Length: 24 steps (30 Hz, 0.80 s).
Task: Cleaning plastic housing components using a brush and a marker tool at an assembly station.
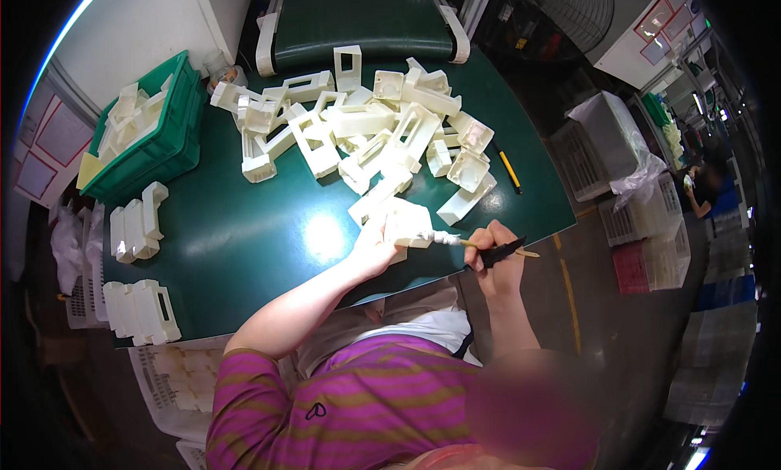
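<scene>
My left hand grips a cream plastic moulded part at the near edge of the green table. My right hand holds a small black-handled knife whose tip touches the part's right end, where a thin curl of white trimming hangs. Both hands are close together, just off the table's front right corner.
A heap of cream plastic parts covers the far middle of the table. A green crate with parts stands at the left. Stacked parts line the left front. A yellow pencil lies right. White baskets stand on the floor at right.
</scene>
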Available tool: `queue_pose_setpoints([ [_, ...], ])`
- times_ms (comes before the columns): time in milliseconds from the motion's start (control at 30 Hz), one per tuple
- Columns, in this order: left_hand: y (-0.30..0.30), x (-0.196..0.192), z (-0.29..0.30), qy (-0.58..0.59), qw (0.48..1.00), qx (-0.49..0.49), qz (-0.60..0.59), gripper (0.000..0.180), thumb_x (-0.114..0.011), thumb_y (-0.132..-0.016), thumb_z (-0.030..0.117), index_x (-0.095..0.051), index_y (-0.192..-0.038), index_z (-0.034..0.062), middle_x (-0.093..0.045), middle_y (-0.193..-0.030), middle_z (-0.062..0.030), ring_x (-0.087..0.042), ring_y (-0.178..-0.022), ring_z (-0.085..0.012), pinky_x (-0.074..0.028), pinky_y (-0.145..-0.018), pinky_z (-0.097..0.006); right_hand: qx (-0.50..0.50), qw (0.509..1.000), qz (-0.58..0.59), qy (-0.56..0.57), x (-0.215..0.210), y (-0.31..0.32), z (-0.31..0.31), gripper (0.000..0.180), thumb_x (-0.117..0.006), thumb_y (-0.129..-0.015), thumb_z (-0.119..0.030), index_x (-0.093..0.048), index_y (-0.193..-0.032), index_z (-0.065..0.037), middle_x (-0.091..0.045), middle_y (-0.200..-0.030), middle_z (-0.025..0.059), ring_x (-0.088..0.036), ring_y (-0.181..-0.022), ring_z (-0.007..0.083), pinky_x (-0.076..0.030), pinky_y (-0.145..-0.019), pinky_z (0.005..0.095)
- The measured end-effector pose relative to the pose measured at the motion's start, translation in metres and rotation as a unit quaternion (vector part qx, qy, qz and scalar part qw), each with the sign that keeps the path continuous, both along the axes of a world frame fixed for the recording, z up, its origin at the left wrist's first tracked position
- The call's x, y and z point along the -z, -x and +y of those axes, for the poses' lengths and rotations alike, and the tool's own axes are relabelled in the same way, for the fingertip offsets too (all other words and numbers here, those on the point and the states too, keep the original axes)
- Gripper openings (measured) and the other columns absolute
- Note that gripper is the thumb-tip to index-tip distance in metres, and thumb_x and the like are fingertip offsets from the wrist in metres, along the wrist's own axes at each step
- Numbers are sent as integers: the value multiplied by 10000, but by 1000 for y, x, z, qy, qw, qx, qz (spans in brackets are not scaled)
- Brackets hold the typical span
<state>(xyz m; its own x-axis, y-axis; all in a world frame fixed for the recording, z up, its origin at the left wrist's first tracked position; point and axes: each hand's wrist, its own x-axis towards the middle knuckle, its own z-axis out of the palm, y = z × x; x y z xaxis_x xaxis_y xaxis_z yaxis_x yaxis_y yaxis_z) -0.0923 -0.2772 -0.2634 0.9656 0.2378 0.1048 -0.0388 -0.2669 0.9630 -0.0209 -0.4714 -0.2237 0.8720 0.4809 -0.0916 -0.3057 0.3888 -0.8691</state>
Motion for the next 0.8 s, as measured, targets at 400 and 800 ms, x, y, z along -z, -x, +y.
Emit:
queue_pose_setpoints([
  [400,2,-19,0,-69,974,20,-216,312,-546,-717,64,-498,-1025,51,-574,-930,-141,-582,-894,-276,-456,-775,-327,95,969,-167,154,4,6,19,348,-343,-945,-187,-520,-718,7,-590,-693,143,-455,-527,77,-342,-487,184],
  [800,-1,-17,10,408,883,59,-225,312,-596,-802,225,-534,-1029,20,-569,-982,-136,-558,-953,-252,-444,-841,-356,145,970,-194,-20,11,13,17,264,-358,-929,-153,-475,-734,-19,-567,-709,154,-462,-527,111,-353,-469,202],
])
